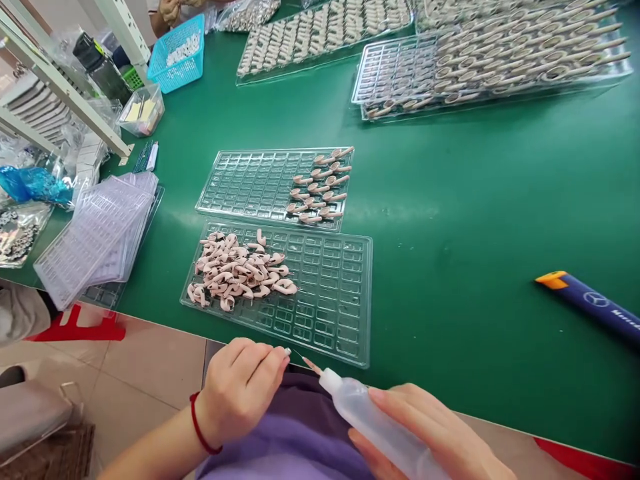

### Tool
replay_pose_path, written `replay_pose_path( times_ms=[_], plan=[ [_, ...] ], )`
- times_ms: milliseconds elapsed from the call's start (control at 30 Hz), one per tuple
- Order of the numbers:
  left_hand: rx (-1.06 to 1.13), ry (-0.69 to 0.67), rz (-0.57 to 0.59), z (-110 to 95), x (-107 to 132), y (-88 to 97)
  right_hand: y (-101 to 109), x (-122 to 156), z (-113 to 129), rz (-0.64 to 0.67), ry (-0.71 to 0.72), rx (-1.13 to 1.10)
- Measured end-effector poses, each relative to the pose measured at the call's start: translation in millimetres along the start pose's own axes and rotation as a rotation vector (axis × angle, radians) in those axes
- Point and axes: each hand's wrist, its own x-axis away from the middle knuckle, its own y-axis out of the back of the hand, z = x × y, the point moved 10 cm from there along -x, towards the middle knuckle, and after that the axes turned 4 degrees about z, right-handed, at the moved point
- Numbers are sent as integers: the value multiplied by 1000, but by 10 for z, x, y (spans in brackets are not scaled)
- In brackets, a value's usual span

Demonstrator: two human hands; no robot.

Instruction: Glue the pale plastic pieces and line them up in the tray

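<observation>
My right hand (420, 427) is wrapped round a translucent squeeze bottle (375, 417), tilted with its thin dispensing tip pointing up and left. My left hand (245, 380) is closed in a pinch near that tip. A small white piece (287, 351) shows at its fingertips, with what looks like a fine wire, too small to name. Just beyond the hands, a clear compartment tray (345, 300) bears a heap of pale pink curved pieces (240, 270), like earbud shells. Behind it, a second clear tray (245, 180) has several long-stemmed pink pieces (320, 190) set in its right side.
Filled trays (500, 63) stand at the back of the green table (450, 187). At the left are stacked clear trays (100, 227), a blue basket (177, 53) of white parts and a metal post. A dark blue tool-like object (595, 300) lies right. Another person's hand (169, 10) shows at top.
</observation>
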Motion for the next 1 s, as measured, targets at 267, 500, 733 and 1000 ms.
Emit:
replay_pose_path(
  times_ms=[267, 500, 733, 1000],
  plan=[
    [21, 40, 2, 32, 21, -35, -37, -19, 15, 15, 21, 20],
    [28, 41, -8, 19, 15, -25, -78, 12, -20, 30, 9, 28],
    [21, 51, -10, 37, -1, -19, -58, -42, 17, 22, 13, 63],
    [34, 59, -6, 43, 0, -19, -30, -64, 30, 23, 10, 52]
  ],
)
